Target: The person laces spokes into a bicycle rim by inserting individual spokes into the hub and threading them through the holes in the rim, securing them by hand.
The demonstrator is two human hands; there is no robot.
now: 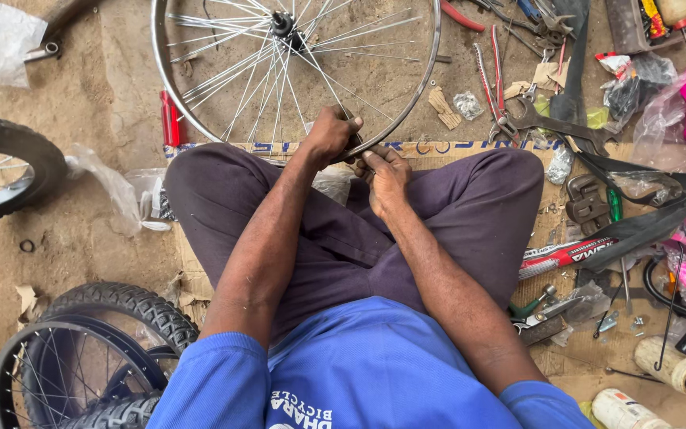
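Bare silver bicycle wheel (295, 71) lying flat on the sandy ground (97, 103) toward the far edge, spokes fanning from the hub (283, 24), near rim against the front of a cardboard sheet (565, 230). Two black-tyred wheels: one (1, 171) at the left edge, one (81, 357) in the near-left corner. Pliers with red handles (492, 87) and a dark spanner (557, 125) strewn toward the far-right corner. Left hand (329, 135) clamped over the near rim, fingers curled tight around it. Right hand (387, 173) just beside, touching the rim, fingers narrowly pinched there; what sits between them impossible to tell.
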